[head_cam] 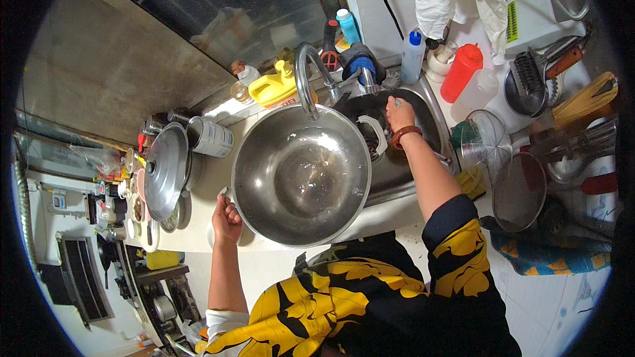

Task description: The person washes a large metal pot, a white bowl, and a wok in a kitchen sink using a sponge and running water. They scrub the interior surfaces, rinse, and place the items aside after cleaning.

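A wide stainless steel wok (301, 178) with clear water in it sits tilted in front of me, partly over the sink's left edge. My left hand (227, 219) is closed around the handle at its left rim. Above its far rim arches a chrome faucet (302, 69). Over the dark sink basin (392, 173), my right hand (400, 115) is curled, with a bracelet at the wrist. A small greyish spot shows at its fingers, too small to identify. Between that hand and the wok is a pale curved loop (379, 136); whether it belongs to the wok is unclear.
Behind the wok stands a yellow jug (273, 88). To the left are a domed metal lid (167, 171) and a large can (211, 138). Right of the sink are a red squeeze bottle (461, 73), a clear bottle (412, 59), wire strainers (518, 192) and a wooden-handled utensil (565, 63).
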`<action>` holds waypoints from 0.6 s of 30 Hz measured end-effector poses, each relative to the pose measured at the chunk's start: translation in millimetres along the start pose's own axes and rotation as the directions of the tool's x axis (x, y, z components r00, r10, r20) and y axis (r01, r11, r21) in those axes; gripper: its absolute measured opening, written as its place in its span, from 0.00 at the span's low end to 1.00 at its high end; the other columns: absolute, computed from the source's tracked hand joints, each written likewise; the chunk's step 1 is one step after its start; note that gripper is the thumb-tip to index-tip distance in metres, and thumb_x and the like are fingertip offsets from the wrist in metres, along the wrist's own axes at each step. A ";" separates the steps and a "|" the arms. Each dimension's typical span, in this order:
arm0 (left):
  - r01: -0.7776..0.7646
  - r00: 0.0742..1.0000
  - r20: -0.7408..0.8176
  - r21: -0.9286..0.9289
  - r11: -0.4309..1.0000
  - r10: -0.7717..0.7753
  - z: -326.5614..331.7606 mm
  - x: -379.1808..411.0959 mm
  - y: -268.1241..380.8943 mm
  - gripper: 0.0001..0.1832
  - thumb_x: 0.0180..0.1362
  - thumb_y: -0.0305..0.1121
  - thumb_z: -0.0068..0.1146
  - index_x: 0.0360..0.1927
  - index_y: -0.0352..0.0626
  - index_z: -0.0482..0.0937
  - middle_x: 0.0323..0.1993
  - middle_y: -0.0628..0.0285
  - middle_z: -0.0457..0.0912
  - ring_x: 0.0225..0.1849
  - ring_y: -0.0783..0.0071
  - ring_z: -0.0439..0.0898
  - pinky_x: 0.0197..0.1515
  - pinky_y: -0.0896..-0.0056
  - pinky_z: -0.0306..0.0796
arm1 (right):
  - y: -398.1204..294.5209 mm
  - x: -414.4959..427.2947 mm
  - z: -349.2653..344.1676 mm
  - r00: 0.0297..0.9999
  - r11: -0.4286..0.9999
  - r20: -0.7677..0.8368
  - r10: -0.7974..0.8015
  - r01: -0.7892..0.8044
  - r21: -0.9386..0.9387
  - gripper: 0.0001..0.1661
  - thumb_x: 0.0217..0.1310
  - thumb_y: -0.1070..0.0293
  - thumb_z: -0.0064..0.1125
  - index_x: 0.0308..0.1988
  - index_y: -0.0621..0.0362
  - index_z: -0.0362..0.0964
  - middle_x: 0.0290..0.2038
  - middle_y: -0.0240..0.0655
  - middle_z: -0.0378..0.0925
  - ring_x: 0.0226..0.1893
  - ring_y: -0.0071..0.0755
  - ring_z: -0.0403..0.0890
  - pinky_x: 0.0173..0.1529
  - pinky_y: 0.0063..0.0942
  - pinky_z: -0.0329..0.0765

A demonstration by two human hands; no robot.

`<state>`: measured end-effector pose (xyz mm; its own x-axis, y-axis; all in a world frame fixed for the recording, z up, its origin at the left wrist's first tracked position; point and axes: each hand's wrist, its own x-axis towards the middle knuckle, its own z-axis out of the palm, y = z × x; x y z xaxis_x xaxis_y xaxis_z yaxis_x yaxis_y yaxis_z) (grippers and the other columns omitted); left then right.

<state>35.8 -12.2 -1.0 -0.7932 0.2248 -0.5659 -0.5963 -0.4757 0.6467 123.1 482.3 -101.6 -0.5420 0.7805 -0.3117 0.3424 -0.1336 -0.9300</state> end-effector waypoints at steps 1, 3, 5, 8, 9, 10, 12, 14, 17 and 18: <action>0.001 1.000 0.009 -0.010 1.000 -0.001 -1.5 0.2 -0.4 0.16 0.66 0.45 0.44 0.26 0.50 0.66 0.12 0.79 0.49 0.11 0.86 0.45 0.12 0.81 0.41 | 1.5 3.2 0.0 1.000 1.000 0.015 0.023 -0.023 0.011 0.25 0.65 0.51 0.45 0.24 0.60 0.67 0.19 0.31 0.70 0.17 0.28 0.68 0.25 0.31 0.66; 0.000 0.999 0.035 -0.025 1.000 0.001 -2.7 0.5 -0.9 0.15 0.66 0.45 0.44 0.26 0.50 0.67 0.12 0.79 0.49 0.11 0.86 0.45 0.12 0.81 0.41 | 1.2 4.9 0.4 0.996 0.997 0.048 0.070 -0.071 0.030 0.25 0.64 0.49 0.46 0.24 0.58 0.67 0.16 0.27 0.67 0.16 0.23 0.66 0.21 0.26 0.63; -0.006 0.999 0.035 -0.020 1.000 0.007 -3.0 -1.1 -1.1 0.16 0.66 0.45 0.44 0.26 0.49 0.68 0.12 0.79 0.49 0.11 0.86 0.45 0.12 0.81 0.41 | -0.5 -1.2 2.0 0.992 0.990 0.054 0.110 -0.115 0.084 0.26 0.65 0.47 0.45 0.25 0.58 0.68 0.19 0.29 0.69 0.19 0.24 0.68 0.22 0.26 0.64; -0.016 1.000 0.018 0.016 1.000 0.015 2.8 -0.8 -1.7 0.16 0.66 0.45 0.45 0.26 0.47 0.69 0.11 0.79 0.50 0.11 0.86 0.46 0.13 0.81 0.42 | 3.3 -2.7 2.2 0.987 0.978 0.067 0.145 -0.153 0.143 0.28 0.64 0.44 0.44 0.28 0.60 0.70 0.23 0.31 0.72 0.23 0.27 0.72 0.25 0.27 0.66; -0.020 1.000 0.017 0.021 1.000 0.020 4.2 -0.8 -2.3 0.16 0.66 0.45 0.46 0.26 0.47 0.69 0.11 0.79 0.51 0.11 0.86 0.46 0.13 0.81 0.42 | 0.6 -4.6 2.6 0.986 0.974 0.075 0.151 -0.161 0.157 0.29 0.64 0.43 0.45 0.29 0.60 0.71 0.25 0.32 0.74 0.25 0.28 0.73 0.26 0.27 0.67; -0.024 1.000 0.017 0.027 0.999 0.023 4.4 -0.9 -3.0 0.16 0.65 0.45 0.46 0.26 0.47 0.69 0.11 0.79 0.51 0.11 0.86 0.46 0.13 0.81 0.42 | -0.9 -7.9 2.0 0.990 0.991 0.122 0.075 -0.088 0.105 0.29 0.64 0.43 0.45 0.31 0.61 0.72 0.25 0.32 0.74 0.26 0.28 0.74 0.27 0.28 0.68; -0.020 1.000 0.021 0.013 1.000 0.020 -0.1 -0.9 -3.0 0.16 0.65 0.45 0.47 0.27 0.47 0.70 0.11 0.79 0.52 0.11 0.86 0.46 0.13 0.81 0.43 | -7.9 -23.3 -1.1 0.972 0.998 0.225 -0.069 0.068 0.013 0.30 0.63 0.42 0.46 0.34 0.61 0.73 0.26 0.32 0.75 0.27 0.28 0.75 0.29 0.28 0.70; -0.016 0.999 0.043 0.002 1.000 0.016 -4.0 2.8 -1.6 0.15 0.65 0.45 0.47 0.27 0.46 0.70 0.11 0.79 0.53 0.11 0.86 0.47 0.13 0.81 0.43 | -8.9 -35.5 -0.5 0.949 0.984 0.280 -0.145 0.167 -0.057 0.34 0.62 0.40 0.42 0.38 0.62 0.76 0.31 0.39 0.79 0.36 0.36 0.79 0.45 0.31 0.71; -0.017 0.999 0.041 0.000 1.000 0.017 -7.8 3.0 -0.2 0.15 0.65 0.44 0.48 0.28 0.45 0.70 0.11 0.78 0.53 0.11 0.86 0.47 0.13 0.81 0.43 | -26.4 -58.6 -9.3 0.911 0.984 0.393 -0.125 0.163 -0.066 0.25 0.60 0.47 0.52 0.44 0.56 0.76 0.33 0.38 0.80 0.36 0.33 0.79 0.44 0.28 0.72; -0.021 1.000 0.019 0.019 1.000 0.021 -0.7 2.2 2.1 0.15 0.65 0.44 0.47 0.28 0.45 0.71 0.11 0.78 0.53 0.11 0.86 0.47 0.13 0.81 0.43 | -36.3 -67.6 -15.3 0.893 0.984 0.431 -0.128 0.170 -0.061 0.23 0.59 0.49 0.55 0.46 0.54 0.76 0.33 0.37 0.80 0.36 0.32 0.80 0.43 0.27 0.73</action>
<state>32.9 -13.4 -1.2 -0.8077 0.2311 -0.5424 -0.5815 -0.4643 0.6681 159.1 443.8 -43.8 -0.8586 0.4511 -0.2436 0.2913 0.0383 -0.9559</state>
